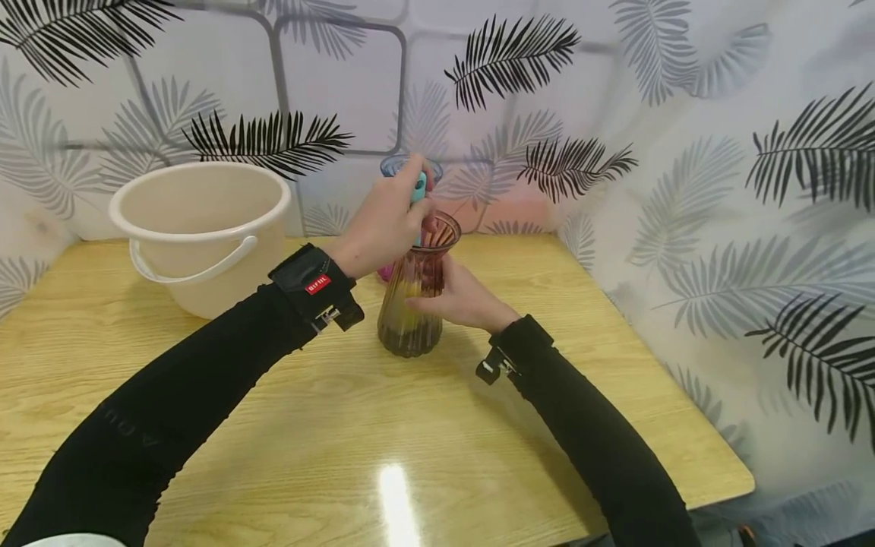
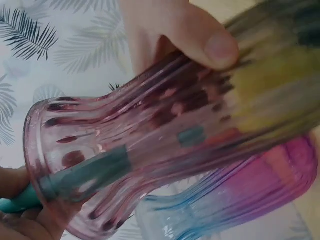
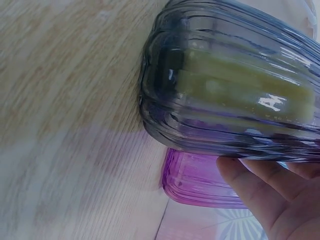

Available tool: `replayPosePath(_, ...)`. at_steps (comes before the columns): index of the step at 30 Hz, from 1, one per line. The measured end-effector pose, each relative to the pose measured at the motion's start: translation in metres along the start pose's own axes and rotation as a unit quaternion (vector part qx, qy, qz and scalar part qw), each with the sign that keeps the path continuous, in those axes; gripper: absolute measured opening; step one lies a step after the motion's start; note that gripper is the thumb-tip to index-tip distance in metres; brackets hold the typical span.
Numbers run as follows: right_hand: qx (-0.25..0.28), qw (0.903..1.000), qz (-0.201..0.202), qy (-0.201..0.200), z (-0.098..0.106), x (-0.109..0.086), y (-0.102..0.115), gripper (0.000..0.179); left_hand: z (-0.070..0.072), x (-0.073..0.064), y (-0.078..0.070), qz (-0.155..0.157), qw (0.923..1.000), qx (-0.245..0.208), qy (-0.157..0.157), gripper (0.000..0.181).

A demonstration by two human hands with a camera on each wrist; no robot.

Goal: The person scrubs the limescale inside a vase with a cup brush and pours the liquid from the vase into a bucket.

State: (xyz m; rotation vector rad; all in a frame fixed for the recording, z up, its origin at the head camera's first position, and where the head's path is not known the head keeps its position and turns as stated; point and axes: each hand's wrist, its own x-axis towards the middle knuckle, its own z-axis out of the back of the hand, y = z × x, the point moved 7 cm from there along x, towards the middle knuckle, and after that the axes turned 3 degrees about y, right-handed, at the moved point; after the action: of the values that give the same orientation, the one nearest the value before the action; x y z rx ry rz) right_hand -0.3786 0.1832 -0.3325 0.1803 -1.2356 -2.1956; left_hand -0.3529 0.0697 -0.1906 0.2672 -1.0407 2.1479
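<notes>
OK, nearest first from where I'm standing: a person's black sleeves (image 1: 157,410) reach in L & R over the wood-grain table (image 1: 307,456), w/ a streak of glare (image 1: 398,505) on the near part, btwn them. Black straps (image 1: 297,281) on both wrists; the L one carries a red tag (image 1: 317,284).

Farther up, abt mid-table, is a ribbed glass vase (image 1: 410,323), pinkish at the flared rim, smoky grey nr the base. Looks tipped a touch, rim to the R; can't tell if the base sits flat. R hand (image 1: 472,298) is wrapped round its R side, thumb on the near face, fingers curled behind. L hand (image 1: 386,220) is up at the mouth, fingers pinching a teal-handled bottle brush (image 1: 418,191). Brush runs down thru the neck; yellow sponge head (image 3: 240,87) shows thru the glass, well inside, lower half.

Just behind: a 2nd ribbed vase (image 2: 270,185), magenta at the bottom, blue up top. Can't tell if the two touch.

Off L, twd the table's back, a cream bucket (image 1: 263,266), pale bail handle (image 1: 208,270) hanging across its front.

Farthest, pale wall covering (image 1: 683,190) w/ black & grey palm-frond print, along the back & R side.
</notes>
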Motion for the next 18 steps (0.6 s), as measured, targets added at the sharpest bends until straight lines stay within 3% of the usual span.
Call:
replayPosePath(3,0.005,1.0000,-0.002,0.003,-0.002,0.000,0.000,0.083,-0.001,0.001,0.009,0.022,0.9980,-0.058,-0.015,0.011)
replayPosePath(7,0.002,1.0000,-0.003,0.004,-0.004,0.000,-0.001,0.083,-0.005,0.003,0.015,0.051,0.9896,-0.132,-0.021,0.009)
replayPosePath(14,0.014,0.9997,0.019,0.003,-0.002,0.002,0.002,0.081,-0.011,0.008,0.010,0.056,0.9639,-0.259,0.024,0.009)
replayPosePath(16,0.023,0.9995,0.018,0.008,-0.002,0.002,0.002,0.078,-0.011,0.009,0.009,0.057,0.9610,-0.269,0.034,0.008)
replayPosePath(18,0.027,0.9995,0.012,0.011,-0.002,0.002,0.002,0.078,-0.012,0.009,0.007,0.056,0.9637,-0.257,0.046,0.008)
